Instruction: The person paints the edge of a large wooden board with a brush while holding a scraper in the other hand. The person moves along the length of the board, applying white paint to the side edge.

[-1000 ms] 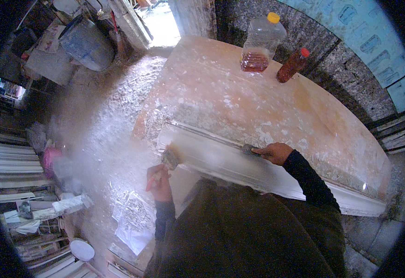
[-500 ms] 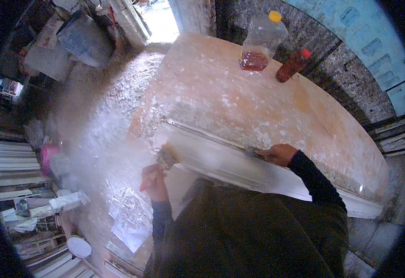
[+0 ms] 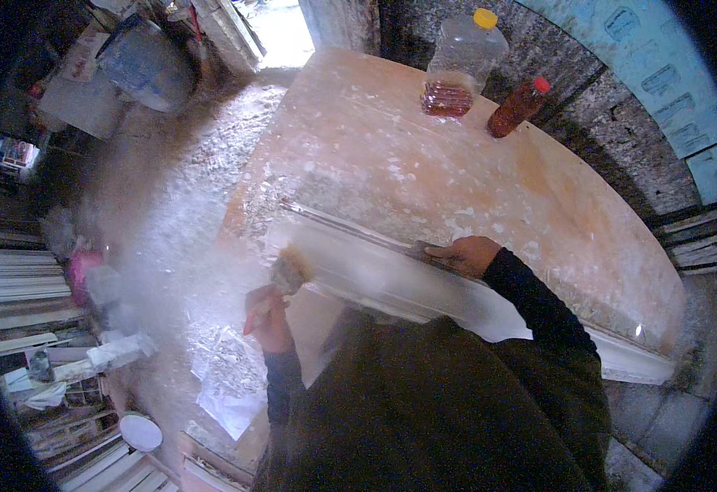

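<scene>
A long white moulding point(image 3: 375, 277) with ridged edges lies along the near side of the work table. Closed round the red handle of a brush, my left hand point(image 3: 267, 316) is just off the moulding's left end. The brush point(image 3: 294, 271) has brownish bristles, which rest on or just over that end. My right hand point(image 3: 472, 256) grips a dark, flat scraper-like tool point(image 3: 426, 252) at the moulding's far edge. Its exact kind is hard to make out. White smears and crumbs cover the tabletop point(image 3: 391, 148) beyond.
A clear jug point(image 3: 455, 74) with a yellow cap and a red-capped bottle point(image 3: 518, 108) stand at the table's far edge. White debris lies on a sheet point(image 3: 231, 385) on the floor at left. A blue-grey barrel point(image 3: 145, 64) and stacked white strips point(image 3: 22, 283) are farther left.
My right hand has slid left along the moulding's far edge with the dark tool. My left hand and the brush have shifted only slightly.
</scene>
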`<state>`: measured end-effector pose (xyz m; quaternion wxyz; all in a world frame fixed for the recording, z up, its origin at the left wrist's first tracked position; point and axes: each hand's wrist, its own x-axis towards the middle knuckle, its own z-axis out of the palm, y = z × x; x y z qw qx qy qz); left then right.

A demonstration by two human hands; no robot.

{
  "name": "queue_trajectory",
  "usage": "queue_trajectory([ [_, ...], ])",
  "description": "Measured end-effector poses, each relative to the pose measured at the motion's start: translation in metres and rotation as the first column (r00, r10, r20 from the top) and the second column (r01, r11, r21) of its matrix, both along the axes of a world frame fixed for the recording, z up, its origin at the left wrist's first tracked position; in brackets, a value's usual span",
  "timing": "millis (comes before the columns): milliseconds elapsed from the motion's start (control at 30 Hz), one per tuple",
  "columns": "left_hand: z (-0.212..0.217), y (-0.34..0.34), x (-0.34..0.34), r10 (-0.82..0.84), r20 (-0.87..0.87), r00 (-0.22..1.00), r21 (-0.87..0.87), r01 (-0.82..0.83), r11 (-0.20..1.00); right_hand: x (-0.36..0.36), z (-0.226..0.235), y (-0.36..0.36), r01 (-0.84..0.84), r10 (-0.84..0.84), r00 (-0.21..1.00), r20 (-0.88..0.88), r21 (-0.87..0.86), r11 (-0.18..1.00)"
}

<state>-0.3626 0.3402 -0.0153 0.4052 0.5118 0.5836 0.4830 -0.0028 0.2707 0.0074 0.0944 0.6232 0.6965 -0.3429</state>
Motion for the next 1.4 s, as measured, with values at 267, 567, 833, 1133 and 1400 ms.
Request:
queue_trajectory([
  [267,0.003,-0.001,0.004,0.013,0.02,1.0,-0.032,-0.012,0.999,-0.006,-0.039,0.011,0.041,-0.043,0.996,-0.076,-0.039,0.998],
  [567,-0.002,0.0,-0.001,0.008,-0.002,1.0,-0.017,-0.008,1.0,-0.024,0.001,0.016,0.114,-0.097,0.983,-0.158,0.1,0.988],
  [833,0.006,0.002,-0.001,-0.021,0.015,1.0,-0.048,0.022,0.999,-0.046,-0.022,0.058,0.044,0.005,0.977,-0.213,0.226,0.973],
  [1133,0.004,0.003,0.001,-0.058,0.027,0.998,0.04,0.057,0.998,-0.086,-0.05,0.1,0.153,-0.098,0.978,-0.184,0.312,0.938],
  [1400,0.001,0.003,-0.012,-0.066,-0.052,0.996,-0.022,0.065,0.998,-0.098,-0.021,0.113,0.16,-0.092,0.964,-0.248,0.269,0.95],
])
